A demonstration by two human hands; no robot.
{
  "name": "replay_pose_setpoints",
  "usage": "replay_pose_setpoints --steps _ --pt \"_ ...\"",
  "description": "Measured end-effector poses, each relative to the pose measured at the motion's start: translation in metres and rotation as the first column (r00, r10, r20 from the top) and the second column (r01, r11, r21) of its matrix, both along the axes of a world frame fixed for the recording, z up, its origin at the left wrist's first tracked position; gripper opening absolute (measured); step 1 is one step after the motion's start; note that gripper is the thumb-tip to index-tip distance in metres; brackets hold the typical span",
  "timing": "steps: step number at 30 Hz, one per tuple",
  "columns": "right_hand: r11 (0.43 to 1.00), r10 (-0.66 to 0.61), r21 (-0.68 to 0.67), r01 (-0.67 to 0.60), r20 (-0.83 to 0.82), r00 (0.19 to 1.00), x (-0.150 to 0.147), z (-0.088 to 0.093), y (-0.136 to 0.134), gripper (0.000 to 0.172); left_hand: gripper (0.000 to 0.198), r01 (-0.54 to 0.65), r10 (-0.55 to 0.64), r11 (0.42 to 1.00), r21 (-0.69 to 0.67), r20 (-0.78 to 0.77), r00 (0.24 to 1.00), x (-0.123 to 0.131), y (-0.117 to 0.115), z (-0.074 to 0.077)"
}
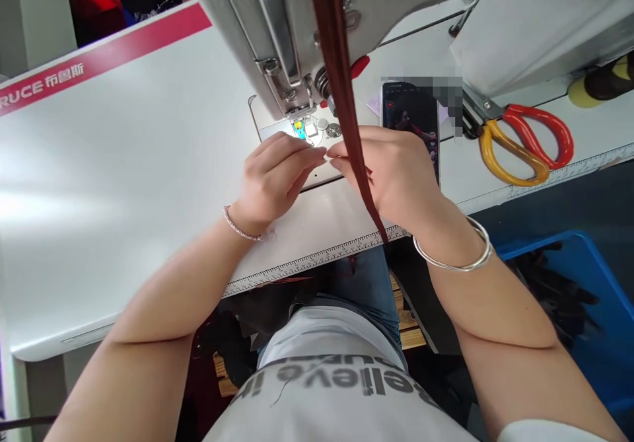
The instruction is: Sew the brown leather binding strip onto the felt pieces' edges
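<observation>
left: braided bracelet [238, 230] | right: doubled silver bangle [460, 269] | grey-lettered white shirt [317, 341] | blue jeans [380, 290]

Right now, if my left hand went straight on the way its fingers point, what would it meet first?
Most likely the right hand, at its fingertips. They face those of the left hand almost tip to tip, though one view leaves the depth between them unclear.

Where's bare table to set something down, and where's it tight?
The widest bare patch is white tabletop left of the left hand, below the red stripe; a narrow strip lies between that hand and the ruler. It's crowded rightward: right hand, phone and scissors.
</observation>
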State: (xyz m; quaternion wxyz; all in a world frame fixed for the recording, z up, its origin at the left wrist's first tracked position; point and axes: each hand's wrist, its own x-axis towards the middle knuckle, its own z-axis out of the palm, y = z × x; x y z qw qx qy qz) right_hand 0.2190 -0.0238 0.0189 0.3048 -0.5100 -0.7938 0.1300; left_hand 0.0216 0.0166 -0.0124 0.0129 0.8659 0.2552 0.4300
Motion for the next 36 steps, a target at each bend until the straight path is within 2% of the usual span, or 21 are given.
replay_pose_setpoints --steps 3,10,17,21,24,27,29,33,36 --pt "0.999 0.002 0.047 -0.002 0.0 1.0 -0.003 -0.002 0.001 0.023 0.014 -0.04 0.038 0.998 -0.053 -0.025 0.999 -0.001 0.001 0.0" --pt "0.997 0.008 0.076 -0.006 -0.023 1.0 -0.004 -0.006 0.001 0.023 0.017 -0.027 0.027 1.0 0.004 -0.032 0.999 0.001 0.002 0.004" --pt "0.996 -0.025 0.083 0.027 -0.023 0.999 -0.003 -0.004 -0.001 0.021 0.017 -0.015 0.01 0.998 -0.06 -0.073 0.997 -0.004 0.005 0.001" --pt "0.995 -0.036 0.097 0.036 -0.003 0.999 -0.004 -0.004 -0.002 0.021 0.019 -0.001 -0.012 0.989 -0.147 -0.088 0.996 -0.005 0.006 0.002" --pt "0.994 -0.04 0.104 0.04 -0.002 0.999 -0.006 -0.005 -0.001 0.019 0.013 0.003 -0.007 0.999 -0.05 -0.067 0.998 -0.004 0.007 0.002" --pt "0.992 -0.046 0.116 0.049 -0.032 0.998 -0.006 -0.005 -0.001 0.014 0.01 0.051 -0.05 0.997 0.049 -0.03 0.998 -0.005 0.007 0.002" --pt "0.989 -0.044 0.135 0.055 -0.083 0.996 -0.003 -0.004 -0.001 0.012 0.011 0.047 -0.046 0.998 0.035 -0.027 0.999 -0.006 0.006 0.002" --pt "0.967 -0.073 0.233 0.106 -0.144 0.987 0.014 0.003 -0.002 0.017 0.014 -0.027 0.018 0.995 -0.093 -0.096 0.995 -0.007 0.005 0.001" --pt "0.939 -0.202 0.258 0.227 -0.117 0.972 0.035 0.007 -0.007 0.018 0.015 -0.045 0.031 0.993 -0.112 -0.124 0.992 -0.009 0.007 -0.001"
